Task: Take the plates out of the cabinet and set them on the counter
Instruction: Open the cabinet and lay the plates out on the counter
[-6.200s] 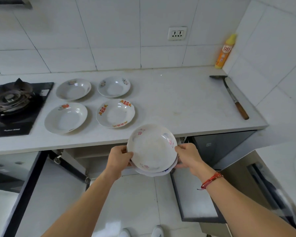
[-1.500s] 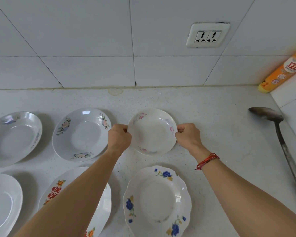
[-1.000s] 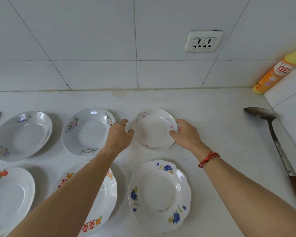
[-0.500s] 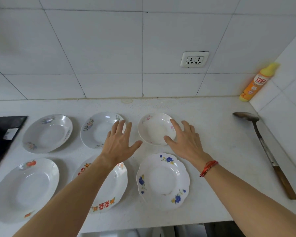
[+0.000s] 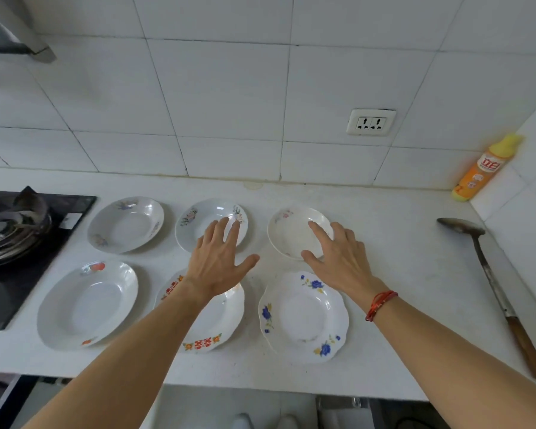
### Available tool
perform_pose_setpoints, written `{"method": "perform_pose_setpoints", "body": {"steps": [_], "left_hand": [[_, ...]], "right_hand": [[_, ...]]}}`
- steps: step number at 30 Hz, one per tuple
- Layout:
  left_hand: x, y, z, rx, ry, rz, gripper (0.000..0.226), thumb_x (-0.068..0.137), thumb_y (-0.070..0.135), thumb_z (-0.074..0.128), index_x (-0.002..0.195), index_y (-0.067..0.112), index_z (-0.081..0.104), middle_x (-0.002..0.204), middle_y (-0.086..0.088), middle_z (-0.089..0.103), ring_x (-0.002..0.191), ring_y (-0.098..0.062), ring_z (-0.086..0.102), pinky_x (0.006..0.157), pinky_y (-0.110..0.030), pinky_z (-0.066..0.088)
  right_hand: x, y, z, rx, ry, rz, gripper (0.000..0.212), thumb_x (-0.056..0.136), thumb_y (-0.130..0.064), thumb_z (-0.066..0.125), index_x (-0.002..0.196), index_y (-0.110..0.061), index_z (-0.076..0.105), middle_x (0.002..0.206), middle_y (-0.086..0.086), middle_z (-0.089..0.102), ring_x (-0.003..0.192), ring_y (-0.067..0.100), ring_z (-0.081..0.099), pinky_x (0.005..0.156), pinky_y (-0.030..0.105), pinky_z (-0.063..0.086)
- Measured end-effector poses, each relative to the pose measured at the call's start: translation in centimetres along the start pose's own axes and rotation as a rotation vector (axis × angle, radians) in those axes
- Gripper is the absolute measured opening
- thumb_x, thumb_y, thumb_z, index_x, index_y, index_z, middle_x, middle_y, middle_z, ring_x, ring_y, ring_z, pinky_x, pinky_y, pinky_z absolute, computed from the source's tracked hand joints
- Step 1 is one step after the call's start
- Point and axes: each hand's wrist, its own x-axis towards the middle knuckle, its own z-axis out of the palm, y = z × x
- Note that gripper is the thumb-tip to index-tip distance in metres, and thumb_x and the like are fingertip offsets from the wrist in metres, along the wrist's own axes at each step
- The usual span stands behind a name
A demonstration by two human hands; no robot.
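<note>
The white counter (image 5: 399,274) carries it all: a black gas stove (image 5: 19,243) at its left end, then six plates (image 5: 87,305) lying flat in two rows of three, none stacked. Both hands hang over the rows with fingers straight and spread, holding nothing. The left hand (image 5: 218,264) is above the gap between the middle plates, and the right hand (image 5: 341,258) is over the near rim of the pale far-right plate (image 5: 291,233); whether its fingertips touch the plate I cannot tell. The setting-down looks done for this plate, so the next move likely calls for drawing back and reaching below the counter, if any plates remain there, which is hidden. The blue-flowered plate (image 5: 304,317) and the red-patterned plate (image 5: 217,323) sit near the counter's near edge, so retreating arms should lift clear of them. Open room lies to the right, between the plates and the long ladle (image 5: 492,289); an orange bottle (image 5: 480,168) stands in the far right corner.
</note>
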Motion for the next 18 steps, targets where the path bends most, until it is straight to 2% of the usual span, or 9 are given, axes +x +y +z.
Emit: {"method": "perform_pose_setpoints", "body": {"steps": [5, 9, 11, 18], "left_hand": [[-2.2, -1.1, -0.2, 0.017, 0.002, -0.031, 0.088, 0.088, 0.070, 0.039, 0.154, 0.014, 0.020, 0.162, -0.011, 0.018, 0.149, -0.032, 0.015, 0.116, -0.048, 0.023], [-4.2, -2.4, -0.4, 0.018, 0.027, -0.035, 0.096, 0.081, 0.077, 0.025, 0.153, 0.013, 0.024, 0.161, -0.012, 0.022, 0.148, -0.032, 0.019, 0.115, -0.048, 0.027], [-5.5, -3.3, -0.4, 0.008, 0.046, -0.028, 0.094, 0.083, 0.075, 0.030, 0.152, 0.013, 0.026, 0.160, -0.012, 0.024, 0.147, -0.033, 0.020, 0.114, -0.048, 0.027], [-12.8, -8.1, -0.7, -0.003, 0.052, 0.016, 0.098, 0.078, 0.077, 0.023, 0.152, 0.013, 0.026, 0.159, -0.014, 0.025, 0.147, -0.035, 0.021, 0.113, -0.051, 0.029]], "right_hand": [[-0.7, -1.4, -0.1, -0.004, -0.010, -0.027, 0.067, 0.095, -0.057, 0.044, 0.155, -0.034, 0.025, 0.154, 0.014, 0.034, 0.131, 0.033, 0.039, 0.101, 0.047, 0.041], [-2.3, -3.0, -0.1, -0.006, -0.003, -0.038, 0.066, 0.096, -0.057, 0.044, 0.155, -0.034, 0.025, 0.155, 0.016, 0.033, 0.134, 0.035, 0.037, 0.103, 0.050, 0.041], [-3.4, -4.0, -0.1, -0.016, -0.009, -0.037, 0.067, 0.096, -0.057, 0.044, 0.155, -0.034, 0.025, 0.155, 0.016, 0.032, 0.135, 0.036, 0.036, 0.103, 0.051, 0.041], [-10.4, -8.4, 0.4, -0.059, 0.010, 0.051, 0.066, 0.096, -0.058, 0.042, 0.155, -0.036, 0.023, 0.156, 0.015, 0.030, 0.136, 0.035, 0.034, 0.106, 0.049, 0.038]]}}
